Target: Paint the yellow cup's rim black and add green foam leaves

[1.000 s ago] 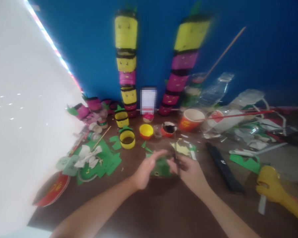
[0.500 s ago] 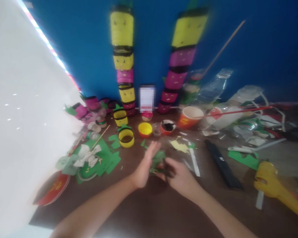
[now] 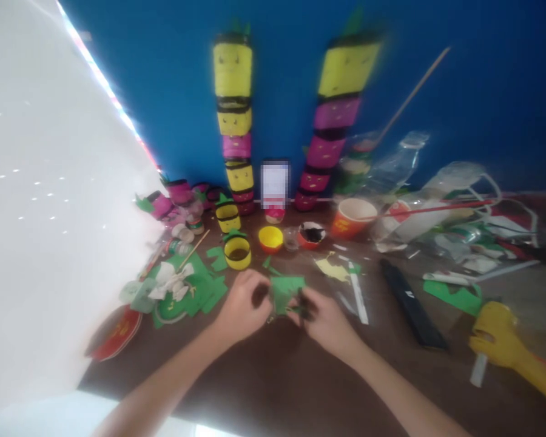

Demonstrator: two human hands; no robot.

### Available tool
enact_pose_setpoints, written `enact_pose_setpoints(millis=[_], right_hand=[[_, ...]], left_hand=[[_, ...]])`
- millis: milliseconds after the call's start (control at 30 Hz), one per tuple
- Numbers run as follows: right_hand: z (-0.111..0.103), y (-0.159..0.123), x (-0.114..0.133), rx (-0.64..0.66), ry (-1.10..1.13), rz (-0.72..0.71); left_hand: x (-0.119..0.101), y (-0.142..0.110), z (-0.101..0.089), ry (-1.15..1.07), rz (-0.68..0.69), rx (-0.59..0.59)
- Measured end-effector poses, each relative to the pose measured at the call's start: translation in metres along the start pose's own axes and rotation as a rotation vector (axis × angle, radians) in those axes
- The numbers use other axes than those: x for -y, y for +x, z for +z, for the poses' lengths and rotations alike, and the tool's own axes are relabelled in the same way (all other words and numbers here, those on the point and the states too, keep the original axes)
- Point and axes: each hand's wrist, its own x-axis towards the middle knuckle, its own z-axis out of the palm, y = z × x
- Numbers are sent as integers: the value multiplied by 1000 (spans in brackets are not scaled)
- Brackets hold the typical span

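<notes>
In the middle of the table my left hand point(image 3: 248, 308) is closed, its fingers pinching the left edge of a small green paper piece point(image 3: 287, 290). My right hand point(image 3: 328, 318) is closed round a dark tool point(image 3: 306, 303) that looks like scissors, blurred and partly hidden by the fingers. Its fingertips are at the lower right of the green paper. Beyond my hands stand a yellow cup ring with a black rim point(image 3: 238, 254) and a small bowl with yellow inside point(image 3: 270, 238).
Green sheets point(image 3: 209, 295) and a red bowl point(image 3: 118, 334) lie at left. To the right are a white marker point(image 3: 358, 294), a long black case point(image 3: 412, 306), a yellow glue gun point(image 3: 495, 334), a paper cup point(image 3: 353, 220) and clear plastic bottles point(image 3: 398, 161). Decorated stacks rise against the blue wall.
My left hand has gone from open, with outstretched fingers, to closed on the green paper, which now shows flatter between my hands. The view has shifted slightly.
</notes>
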Motion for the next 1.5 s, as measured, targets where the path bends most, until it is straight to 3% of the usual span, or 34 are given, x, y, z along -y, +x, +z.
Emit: enact_pose_setpoints(millis=[100, 300, 600, 700, 833, 1033, 1133, 1300, 1400, 1500], right_hand=[[0, 0, 1, -2, -4, 4], [-2, 1, 2, 1, -24, -23], [-2, 1, -1, 10, -43, -75], [-2, 2, -4, -30, -83, -57], [-4, 4, -9, -135, -143, -9], [-8, 7, -13, -279, -245, 19], [-8, 7, -15, -314, -269, 22], [-8, 9, -18, -321, -246, 17], [-7, 10, -19, -322, -216, 37], [-7, 10, -19, -325, -170, 41]], left_hand=[[4, -23, -4, 261, 110, 25], [10, -39, 9, 430, 110, -1], [7, -36, 7, 341, 123, 48], [6, -25, 5, 354, 147, 6], [10, 7, 14, 430, 219, -37], [23, 47, 38, 670, 356, 43], [28, 52, 40, 653, 381, 114], [27, 52, 29, 415, 326, 221], [22, 52, 26, 351, 319, 194], [19, 49, 28, 291, 283, 78]])
